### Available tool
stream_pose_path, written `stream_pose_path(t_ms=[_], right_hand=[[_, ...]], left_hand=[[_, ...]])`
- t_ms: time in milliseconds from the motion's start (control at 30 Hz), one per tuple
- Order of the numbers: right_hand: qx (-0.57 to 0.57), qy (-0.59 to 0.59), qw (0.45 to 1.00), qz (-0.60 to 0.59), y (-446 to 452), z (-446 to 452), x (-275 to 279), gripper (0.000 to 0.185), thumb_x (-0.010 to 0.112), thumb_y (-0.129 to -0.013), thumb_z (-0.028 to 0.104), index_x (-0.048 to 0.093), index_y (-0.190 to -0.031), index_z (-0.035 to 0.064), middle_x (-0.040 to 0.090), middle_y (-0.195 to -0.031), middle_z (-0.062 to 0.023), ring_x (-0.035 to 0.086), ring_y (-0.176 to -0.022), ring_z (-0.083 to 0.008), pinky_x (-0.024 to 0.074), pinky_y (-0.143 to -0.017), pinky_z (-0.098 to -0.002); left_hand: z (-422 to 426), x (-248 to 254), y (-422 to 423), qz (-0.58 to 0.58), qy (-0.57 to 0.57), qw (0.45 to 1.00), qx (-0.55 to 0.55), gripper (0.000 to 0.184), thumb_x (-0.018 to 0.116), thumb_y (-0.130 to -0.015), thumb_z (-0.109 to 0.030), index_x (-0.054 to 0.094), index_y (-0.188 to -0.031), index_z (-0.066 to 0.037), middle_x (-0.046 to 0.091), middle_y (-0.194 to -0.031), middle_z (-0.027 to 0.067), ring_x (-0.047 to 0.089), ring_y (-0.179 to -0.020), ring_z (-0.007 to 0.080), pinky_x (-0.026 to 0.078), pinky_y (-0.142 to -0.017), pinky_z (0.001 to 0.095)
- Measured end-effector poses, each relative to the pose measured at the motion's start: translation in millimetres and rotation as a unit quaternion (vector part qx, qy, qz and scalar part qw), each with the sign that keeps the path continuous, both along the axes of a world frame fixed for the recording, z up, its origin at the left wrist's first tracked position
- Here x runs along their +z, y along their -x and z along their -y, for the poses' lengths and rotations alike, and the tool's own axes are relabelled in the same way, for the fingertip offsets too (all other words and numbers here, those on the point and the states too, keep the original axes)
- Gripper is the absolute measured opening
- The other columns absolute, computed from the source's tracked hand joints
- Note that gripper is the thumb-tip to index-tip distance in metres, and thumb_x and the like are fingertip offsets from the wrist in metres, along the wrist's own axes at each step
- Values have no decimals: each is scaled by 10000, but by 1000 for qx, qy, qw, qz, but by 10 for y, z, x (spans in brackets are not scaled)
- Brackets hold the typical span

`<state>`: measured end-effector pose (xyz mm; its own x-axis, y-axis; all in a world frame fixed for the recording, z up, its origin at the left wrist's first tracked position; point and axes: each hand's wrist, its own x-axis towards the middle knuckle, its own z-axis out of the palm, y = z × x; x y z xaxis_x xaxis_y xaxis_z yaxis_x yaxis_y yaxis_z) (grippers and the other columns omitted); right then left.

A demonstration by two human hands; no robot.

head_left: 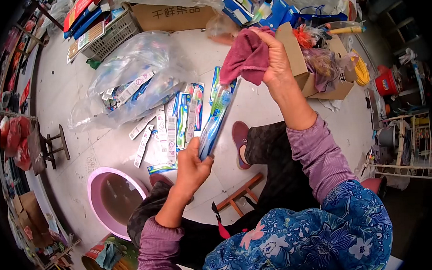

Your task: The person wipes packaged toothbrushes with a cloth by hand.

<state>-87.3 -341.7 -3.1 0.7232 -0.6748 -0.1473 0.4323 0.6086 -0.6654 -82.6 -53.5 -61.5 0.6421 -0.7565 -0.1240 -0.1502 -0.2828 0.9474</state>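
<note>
My left hand (194, 164) grips the lower end of a packaged toothbrush (215, 121), a long blue and clear pack tilted up to the right. In my right hand (276, 58), raised above and to the right of it, hangs a dark pink cloth (246, 57). The cloth is close to the pack's upper end; I cannot tell whether they touch. On the floor beyond my left hand lie several more toothbrush packs (170, 125), some face up and some showing white backs. A clear plastic bag (148, 55) with more packs in it lies behind them.
A pink basin (93, 190) of murky water stands at the left, near a metal tin (98, 266) with a blue rag. Cardboard boxes (289, 48) and a grey crate (115, 35) line the back. A wooden stool (241, 192) is between my legs.
</note>
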Motion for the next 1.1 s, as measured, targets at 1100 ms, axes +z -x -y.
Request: stream_pose_path(t_ms=[1100], right_hand=[[347,184,892,-224,172,-718,-151,159,704,-746,22,667,-874,-63,668,-803,-99,644,-701,-138,539,-619,-270]], left_hand=[[139,32,-290,-363,160,909,131,482,536,-947,-238,377,-1360,-47,575,-1182,49,574,-981,102,465,-852,247]])
